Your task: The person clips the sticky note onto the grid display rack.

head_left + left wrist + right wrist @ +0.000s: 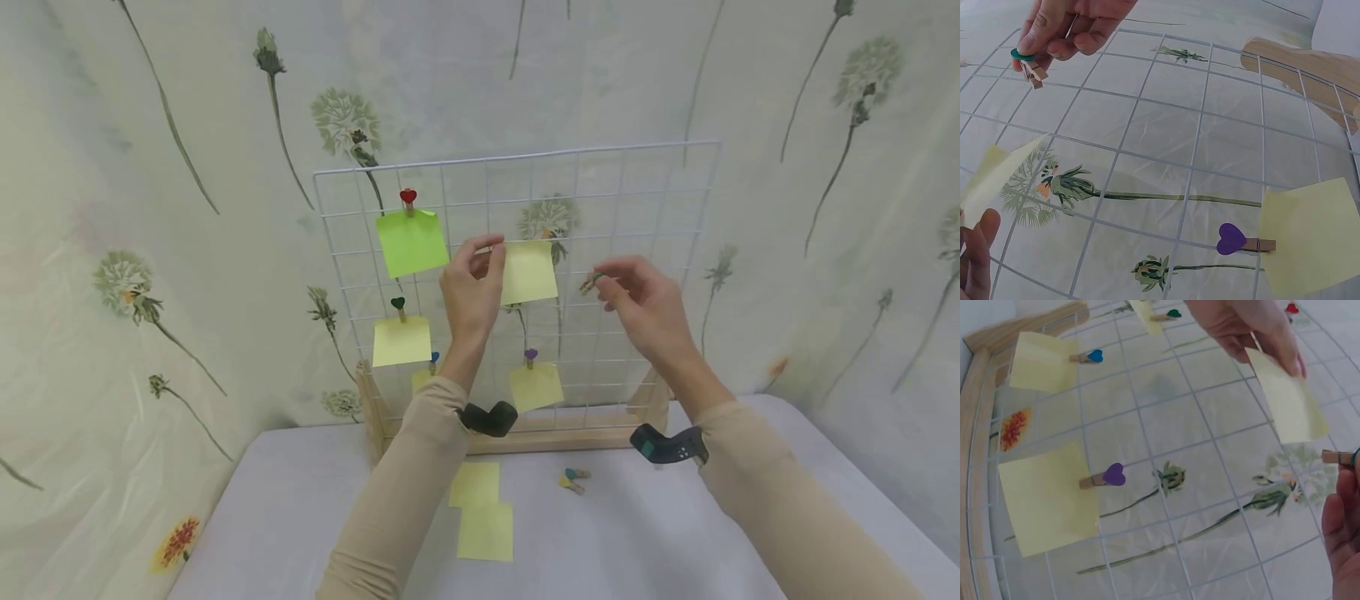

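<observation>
My left hand [474,287] pinches a pale yellow sticky note [529,273] by its left edge, in front of the white wire grid [600,200]. To the right of the note, my right hand [647,307] grips a small wooden clothespin [1337,457] between thumb and fingers. The left wrist view shows a green disc [1022,55] on the clothespin's end, under the thumb. Below the held note, another yellow note [536,387] hangs from a clothespin with a purple heart [1114,474].
A green note [412,243] hangs under a red-heart clothespin [408,198] at upper left. Lower down hangs a yellow note [402,342] with a dark green heart. The grid stands in a wooden base [555,440]. Loose notes [486,532] and clothespins [573,483] lie on the table [615,550].
</observation>
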`<state>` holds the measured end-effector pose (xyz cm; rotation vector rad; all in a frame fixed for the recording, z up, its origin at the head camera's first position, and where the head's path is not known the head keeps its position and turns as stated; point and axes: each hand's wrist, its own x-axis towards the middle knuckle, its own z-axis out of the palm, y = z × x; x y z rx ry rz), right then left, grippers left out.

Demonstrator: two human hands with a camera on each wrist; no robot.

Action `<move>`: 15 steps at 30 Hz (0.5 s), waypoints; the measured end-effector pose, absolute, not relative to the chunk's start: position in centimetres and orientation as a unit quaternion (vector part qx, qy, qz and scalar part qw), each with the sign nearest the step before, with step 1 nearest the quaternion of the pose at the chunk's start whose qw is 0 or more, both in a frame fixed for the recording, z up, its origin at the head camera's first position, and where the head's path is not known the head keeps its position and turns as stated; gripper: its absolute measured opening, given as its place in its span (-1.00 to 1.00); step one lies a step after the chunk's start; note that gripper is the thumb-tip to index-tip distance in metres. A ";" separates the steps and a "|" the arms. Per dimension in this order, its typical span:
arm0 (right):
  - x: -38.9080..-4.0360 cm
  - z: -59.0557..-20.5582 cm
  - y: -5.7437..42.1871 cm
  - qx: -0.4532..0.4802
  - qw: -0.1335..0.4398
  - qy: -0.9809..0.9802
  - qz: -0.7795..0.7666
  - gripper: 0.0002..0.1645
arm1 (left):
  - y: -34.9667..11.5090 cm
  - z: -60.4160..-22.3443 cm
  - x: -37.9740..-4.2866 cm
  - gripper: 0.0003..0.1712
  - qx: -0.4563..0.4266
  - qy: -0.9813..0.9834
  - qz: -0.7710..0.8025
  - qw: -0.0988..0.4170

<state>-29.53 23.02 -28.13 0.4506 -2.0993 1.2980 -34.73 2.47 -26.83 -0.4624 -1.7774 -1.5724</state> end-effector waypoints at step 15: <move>-29.2 -24.9 21.5 0.197 0.321 -0.795 0.475 -0.75 | 3.0 -26.7 -34.9 -0.79 -0.171 -0.699 -0.610 0.332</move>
